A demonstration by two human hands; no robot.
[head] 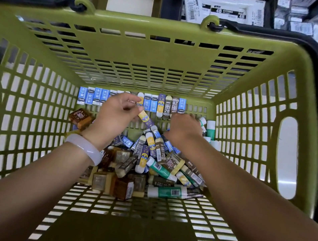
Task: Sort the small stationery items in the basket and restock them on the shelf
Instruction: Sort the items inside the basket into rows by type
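Erasers (143,155) lay heaped in the middle of the green basket (164,58), mixed with brown boxed ones on the near left and green-capped glue sticks (165,192) toward the right, while a sorted row (132,101) already stood upright along the far wall. You had both hands down between that row and the heap. Your left hand (116,113) pinched a yellow-and-blue eraser (146,118) by one end, between thumb and fingertips, the rest of it angling down toward the pile. Your right hand (184,127) was turned knuckles-up with its fingers curled under; whether it held anything could not be told.

These pieces looked light and firm, with paper sleeves giving decent friction (the bare rubber ends would likely grip better still). A pinch across the long sides seemed safer than an end hold, since a sleeve could slide off its eraser. The glue sticks, being round, would probably roll. Shelf boxes of 4B stock (223,7) waited beyond the far rim.
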